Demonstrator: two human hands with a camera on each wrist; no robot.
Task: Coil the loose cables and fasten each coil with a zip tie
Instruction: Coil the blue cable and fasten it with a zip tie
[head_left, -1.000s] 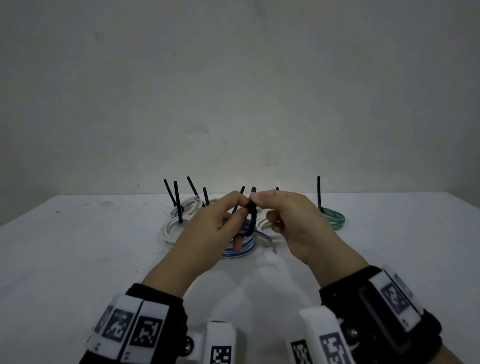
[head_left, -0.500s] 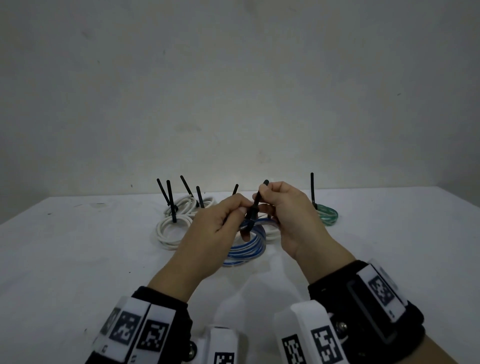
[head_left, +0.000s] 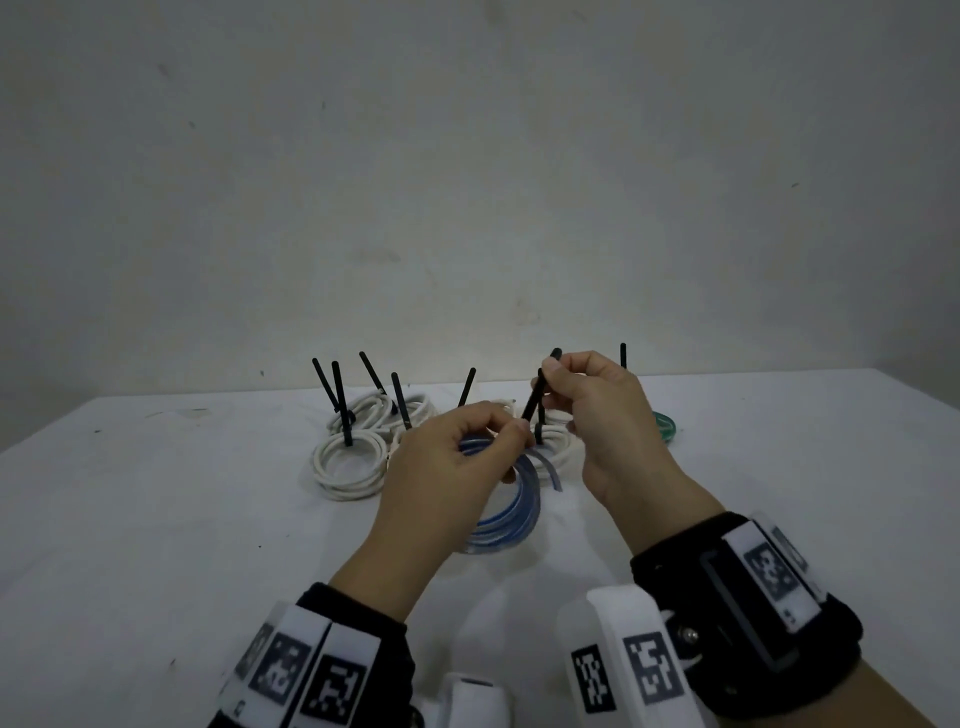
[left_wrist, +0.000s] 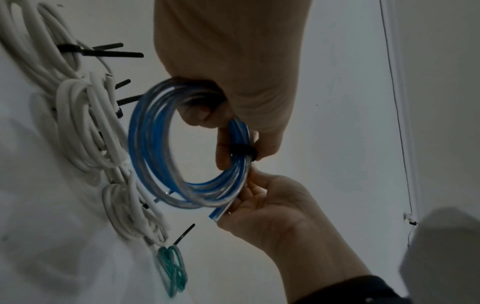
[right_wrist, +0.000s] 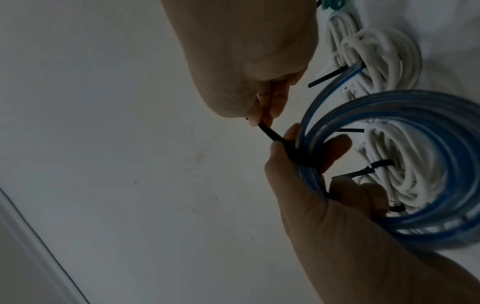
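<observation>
Zip tie (head_left: 540, 387) tail pinched in right-hand fingers (head_left: 558, 371) — left hand (head_left: 457, 457) grips blue coil (head_left: 511, 512).

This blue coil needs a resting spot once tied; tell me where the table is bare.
Bare: the white table left of the white cable coils, and right of the green coil. Crowded: the far middle, with its tied coils.

Blue-and-clear cable coil (head_left: 511, 512) stands upright, seemingly cinched by black zip tie (head_left: 540, 387).

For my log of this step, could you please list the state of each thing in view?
blue cable: coiled, zip tie looped round it.
black zip tie: tail pulled up.
left hand: holds coil.
right hand: pinches tail.
white coils: tied, on table.
green coil: tied.
</observation>
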